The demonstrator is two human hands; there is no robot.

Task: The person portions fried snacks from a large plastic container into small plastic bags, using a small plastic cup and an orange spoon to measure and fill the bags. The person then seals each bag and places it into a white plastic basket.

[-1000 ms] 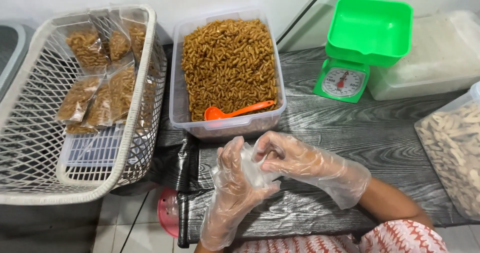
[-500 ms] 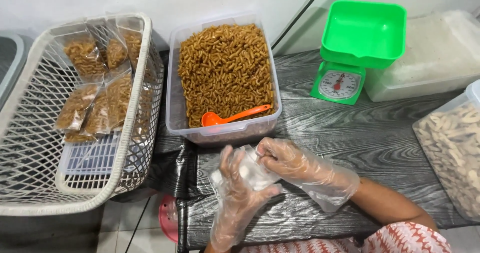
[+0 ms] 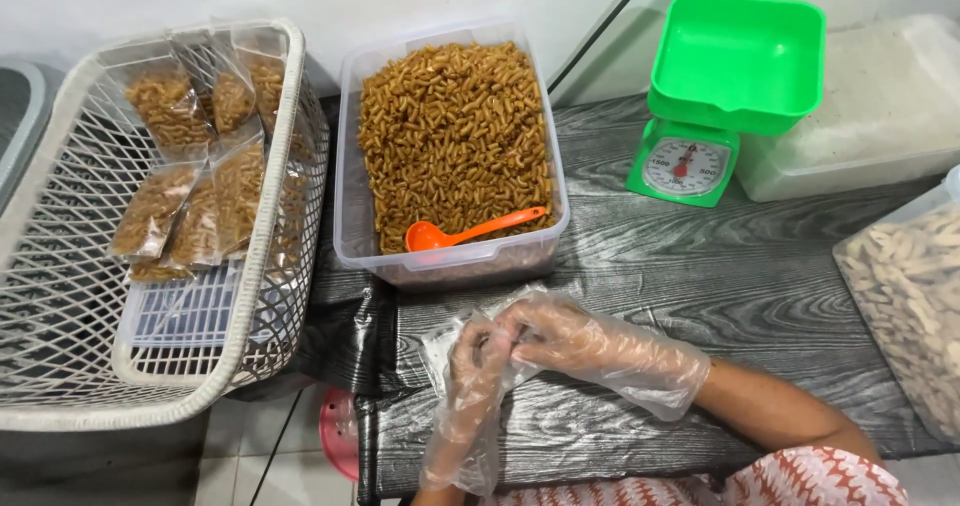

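Honestly, I worry the thin clear bag [image 3: 447, 338] could slip or tear, since loose plastic gloves give both hands poor purchase on its slick film. My left hand [image 3: 478, 366] and right hand [image 3: 548, 328] pinch it between fingertips [image 3: 497, 338], bag mostly left of and beneath them, touching the tabletop [image 3: 700, 266].

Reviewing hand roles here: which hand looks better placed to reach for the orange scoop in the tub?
Probably the right hand: it lies closer to the orange scoop, whose handle points rightward, while the left hand supports the clear bag.
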